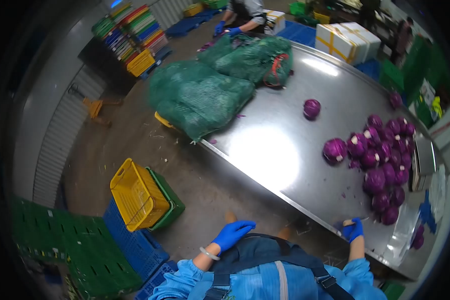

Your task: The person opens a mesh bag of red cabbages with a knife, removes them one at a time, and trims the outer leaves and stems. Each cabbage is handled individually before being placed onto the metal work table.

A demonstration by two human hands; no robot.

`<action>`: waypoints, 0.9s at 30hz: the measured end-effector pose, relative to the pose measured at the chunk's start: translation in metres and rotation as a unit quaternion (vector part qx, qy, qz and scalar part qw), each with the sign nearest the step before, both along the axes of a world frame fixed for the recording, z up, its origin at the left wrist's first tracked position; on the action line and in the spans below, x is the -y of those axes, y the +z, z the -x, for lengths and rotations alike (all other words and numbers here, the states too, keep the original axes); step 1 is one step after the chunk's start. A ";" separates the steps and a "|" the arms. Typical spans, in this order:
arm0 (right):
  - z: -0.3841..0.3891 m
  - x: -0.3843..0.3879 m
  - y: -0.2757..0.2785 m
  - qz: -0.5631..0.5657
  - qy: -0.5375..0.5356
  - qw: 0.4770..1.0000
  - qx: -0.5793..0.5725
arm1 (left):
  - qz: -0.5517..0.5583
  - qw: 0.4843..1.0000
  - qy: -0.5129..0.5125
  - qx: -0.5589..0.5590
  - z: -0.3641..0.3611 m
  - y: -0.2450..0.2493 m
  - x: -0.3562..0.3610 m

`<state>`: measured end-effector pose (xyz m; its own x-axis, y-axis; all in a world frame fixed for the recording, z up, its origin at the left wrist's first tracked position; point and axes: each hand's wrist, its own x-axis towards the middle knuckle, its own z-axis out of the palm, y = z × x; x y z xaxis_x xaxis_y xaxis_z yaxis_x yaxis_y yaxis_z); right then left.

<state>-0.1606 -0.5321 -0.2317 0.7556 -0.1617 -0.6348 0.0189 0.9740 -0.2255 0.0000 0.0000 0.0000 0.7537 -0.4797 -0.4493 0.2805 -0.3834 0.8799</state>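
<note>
My left hand [233,235], in a blue glove, hovers in front of my apron with its fingers stretched out and nothing in them. At the near edge of the steel table [315,182], my right hand [353,230], also blue-gloved, is closed around what looks like a knife [347,222]; its tan handle shows, while the blade is hard to make out. Several purple cabbages [374,181] are heaped on the table beyond my right hand, some with pale cut stems. A single cabbage [312,109] lies apart from them, nearer the middle.
Full green net bags [200,97] lie at the table's far left end. A co-worker's gloved hands [227,30] are behind them. Stacked yellow [140,195] and green crates stand on the floor to my left. White foam boxes [347,42] stand past the far edge.
</note>
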 end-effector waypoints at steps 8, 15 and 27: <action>-0.198 -0.241 0.107 0.324 0.227 0.918 0.011 | 0.056 0.985 0.164 0.015 -0.085 -0.031 -0.147; -0.359 -0.435 0.196 0.425 0.360 0.829 0.045 | -0.047 0.979 0.077 0.180 -0.191 0.004 -0.260; -0.534 -0.615 0.186 0.285 0.351 0.870 0.198 | -0.083 0.988 -0.060 0.114 -0.416 0.011 -0.396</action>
<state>0.3736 0.0833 -0.0460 0.9361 0.2243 -0.2711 -0.3498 0.5097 -0.7860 0.4159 0.3962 0.0111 0.7865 -0.5053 -0.3550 0.0263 -0.5469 0.8368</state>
